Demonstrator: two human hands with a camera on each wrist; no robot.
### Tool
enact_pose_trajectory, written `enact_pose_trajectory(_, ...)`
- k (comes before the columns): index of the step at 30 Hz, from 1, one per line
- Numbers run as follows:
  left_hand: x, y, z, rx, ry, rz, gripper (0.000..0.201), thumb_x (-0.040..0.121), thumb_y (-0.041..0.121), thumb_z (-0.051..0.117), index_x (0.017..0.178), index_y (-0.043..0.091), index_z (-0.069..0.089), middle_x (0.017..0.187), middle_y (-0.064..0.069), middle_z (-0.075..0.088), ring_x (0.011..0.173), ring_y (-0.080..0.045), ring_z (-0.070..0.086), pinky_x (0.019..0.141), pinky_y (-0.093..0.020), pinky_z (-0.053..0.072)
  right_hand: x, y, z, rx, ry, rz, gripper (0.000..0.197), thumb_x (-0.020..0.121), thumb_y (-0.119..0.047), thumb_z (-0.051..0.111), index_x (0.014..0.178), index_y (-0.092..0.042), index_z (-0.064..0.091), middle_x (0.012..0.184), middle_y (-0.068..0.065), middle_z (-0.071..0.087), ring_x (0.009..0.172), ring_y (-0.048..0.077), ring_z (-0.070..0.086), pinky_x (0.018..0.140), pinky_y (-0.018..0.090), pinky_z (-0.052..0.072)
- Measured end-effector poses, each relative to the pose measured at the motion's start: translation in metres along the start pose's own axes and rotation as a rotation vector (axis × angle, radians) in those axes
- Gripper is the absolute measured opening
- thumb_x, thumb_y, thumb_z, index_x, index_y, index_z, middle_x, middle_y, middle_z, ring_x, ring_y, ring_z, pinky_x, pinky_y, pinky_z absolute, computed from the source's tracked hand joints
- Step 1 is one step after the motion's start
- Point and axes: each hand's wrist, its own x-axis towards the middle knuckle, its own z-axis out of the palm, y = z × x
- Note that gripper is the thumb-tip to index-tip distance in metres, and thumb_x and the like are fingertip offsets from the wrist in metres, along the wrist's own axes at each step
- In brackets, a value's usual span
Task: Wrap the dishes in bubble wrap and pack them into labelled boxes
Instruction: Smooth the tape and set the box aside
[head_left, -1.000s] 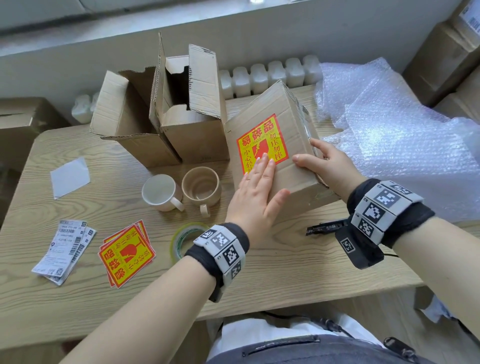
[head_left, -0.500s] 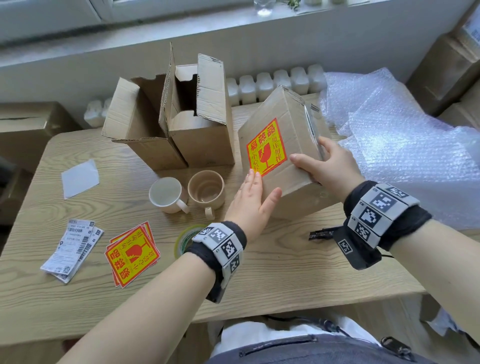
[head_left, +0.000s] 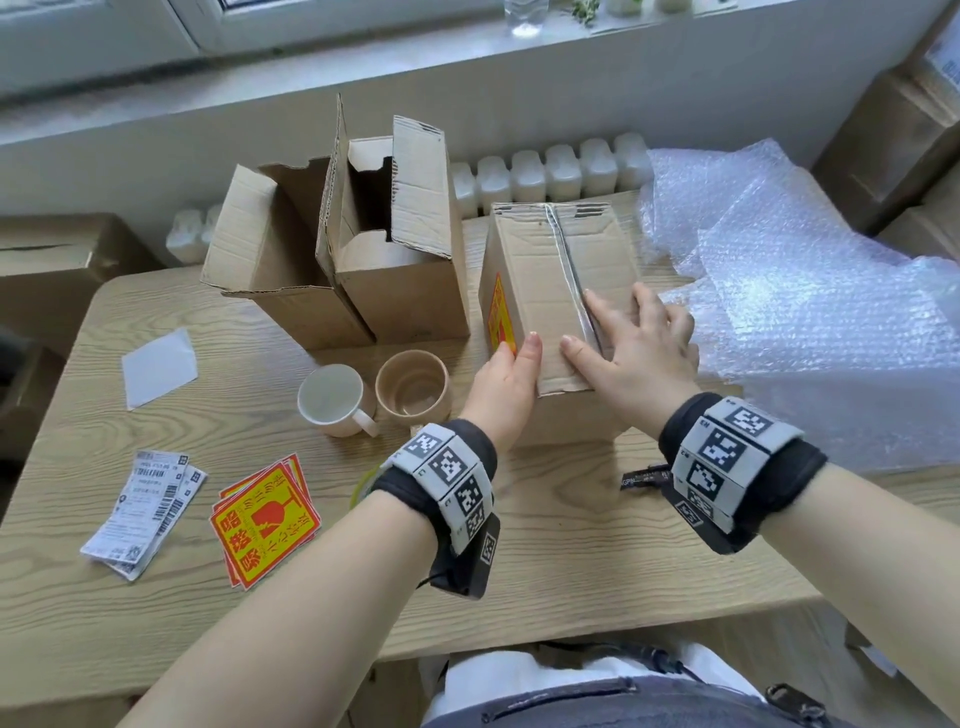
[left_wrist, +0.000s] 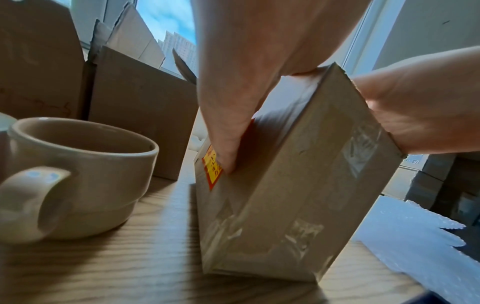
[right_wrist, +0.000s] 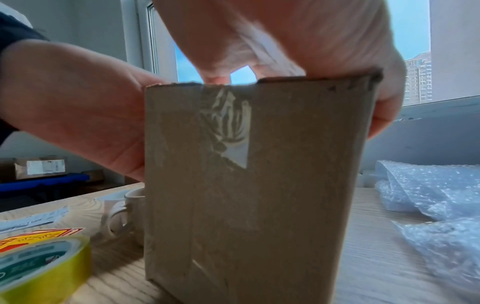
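Note:
A taped cardboard box (head_left: 550, 291) stands upright on the wooden table (head_left: 571, 545), its taped seam facing up. A yellow-and-red fragile sticker (head_left: 500, 317) is on its left side. My left hand (head_left: 511, 379) lies against that side with straight fingers (left_wrist: 228, 144) over the sticker (left_wrist: 211, 166) and the thumb on the top edge. My right hand (head_left: 634, 353) rests flat on the top, fingers spread across the seam. Left of the box (left_wrist: 298, 185) stand a white mug (head_left: 335, 397) and a beige mug (head_left: 413, 384), both bare. Bubble wrap (head_left: 810, 312) lies to the right.
Two open empty boxes (head_left: 400, 249) stand behind the mugs. A tape roll (right_wrist: 39, 267) sits near my left wrist. Spare fragile stickers (head_left: 265, 519), shipping labels (head_left: 143, 512) and a white backing sheet (head_left: 158, 366) lie at the left. More cartons are stacked at the far right.
The box went from tilted with its sticker facing me to upright with the seam on top. My left hand slid to the sticker side; my right hand moved onto the top.

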Motion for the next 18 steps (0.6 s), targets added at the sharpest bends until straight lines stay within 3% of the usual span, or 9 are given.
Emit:
enact_pose_trajectory(3,0.002,0.0,-0.005,0.035,0.073,0.05,0.054,0.101,0.044,0.03,0.132,0.005,0.049,0.138,-0.013,0.05,0.131,-0.025,0.043,0.102,-0.024,0.029,0.002,-0.007,0.002,0.006,0.011,0.003,0.064,0.087,-0.06,0.045,0.145,-0.04,0.026,0.157,0.005,0.004,0.139,0.032,0.004,0.112,0.049,0.012)
enact_pose_trajectory(5,0.003,-0.002,-0.011,0.064,0.126,0.064,0.045,0.103,0.035,0.03,0.128,0.006,0.054,0.134,-0.012,0.054,0.127,-0.025,0.046,0.099,-0.024,0.032,0.001,-0.015,0.004,0.004,-0.009,-0.004,0.064,0.088,-0.055,0.047,0.146,-0.034,0.027,0.157,0.005,0.001,0.14,0.033,0.001,0.112,0.048,0.011)
enact_pose_trajectory(10,0.002,-0.008,-0.022,0.13,0.114,0.097,0.043,0.103,0.036,0.031,0.124,0.011,0.059,0.125,-0.008,0.061,0.118,-0.022,0.052,0.098,-0.027,0.037,-0.003,-0.026,0.006,-0.039,-0.014,-0.008,0.063,0.089,-0.047,0.048,0.146,-0.029,0.028,0.158,0.006,-0.001,0.14,0.031,0.0,0.112,0.046,0.01)
enact_pose_trajectory(13,0.001,-0.011,-0.027,0.155,0.1,0.134,0.044,0.103,0.035,0.031,0.115,0.007,0.063,0.115,-0.008,0.066,0.109,-0.022,0.057,0.093,-0.03,0.041,-0.006,-0.029,0.006,-0.063,0.017,-0.017,0.061,0.089,-0.045,0.05,0.144,-0.028,0.032,0.158,0.008,0.002,0.142,0.029,-0.003,0.113,0.048,0.005)
enact_pose_trajectory(16,-0.006,-0.014,-0.037,0.19,0.111,0.18,0.041,0.103,0.032,0.032,0.107,0.007,0.064,0.106,-0.006,0.067,0.103,-0.022,0.059,0.087,-0.031,0.043,-0.012,-0.04,0.008,-0.042,0.112,-0.147,0.051,0.088,-0.038,0.054,0.136,-0.024,0.046,0.156,0.008,0.013,0.142,0.025,0.002,0.112,0.041,0.0)
enact_pose_trajectory(18,-0.014,-0.018,-0.049,0.211,0.137,0.177,0.037,0.102,0.031,0.034,0.111,0.009,0.062,0.11,-0.006,0.065,0.107,-0.023,0.057,0.087,-0.027,0.039,-0.017,-0.055,0.011,0.007,0.157,-0.264,0.042,0.086,-0.035,0.057,0.126,-0.022,0.056,0.151,0.007,0.028,0.14,0.025,0.012,0.109,0.037,0.005)
